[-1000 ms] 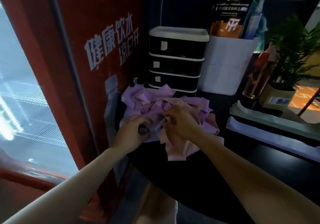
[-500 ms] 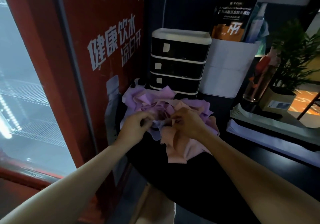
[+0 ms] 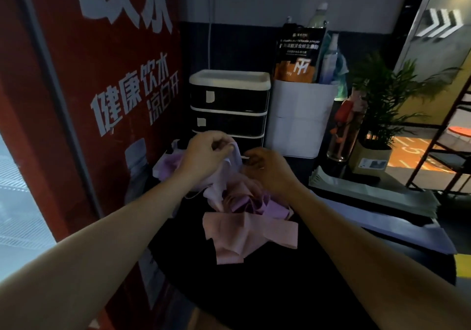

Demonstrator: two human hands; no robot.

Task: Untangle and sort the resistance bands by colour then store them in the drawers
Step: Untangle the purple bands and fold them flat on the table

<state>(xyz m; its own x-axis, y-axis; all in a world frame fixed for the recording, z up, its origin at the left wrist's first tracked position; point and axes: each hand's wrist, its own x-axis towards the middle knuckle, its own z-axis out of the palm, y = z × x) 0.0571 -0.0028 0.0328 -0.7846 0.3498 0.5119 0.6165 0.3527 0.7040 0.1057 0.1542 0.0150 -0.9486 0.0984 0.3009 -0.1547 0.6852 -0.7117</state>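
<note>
The drawer unit [image 3: 228, 106] stands at the back of the table [image 3: 280, 278]. Just before it lies the heap of resistance bands [image 3: 244, 217], with the left hand [image 3: 204, 155] and right hand [image 3: 270, 169] raised over the heap. Right of the unit stands a bin [image 3: 300, 118] holding a pouch [image 3: 298, 54]. Farther right are a bottle [image 3: 344, 125] and a potted plant [image 3: 382, 105]. Left of the unit stands a drinks cooler [image 3: 102, 100].

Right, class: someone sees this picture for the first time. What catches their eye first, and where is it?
In the middle, the left hand and right hand pull a pale lilac band up from a tangled pile of pink and purple bands on the dark table. Behind stands a black drawer unit, its visible drawers closed; a red panel with white lettering fills the left.
</note>
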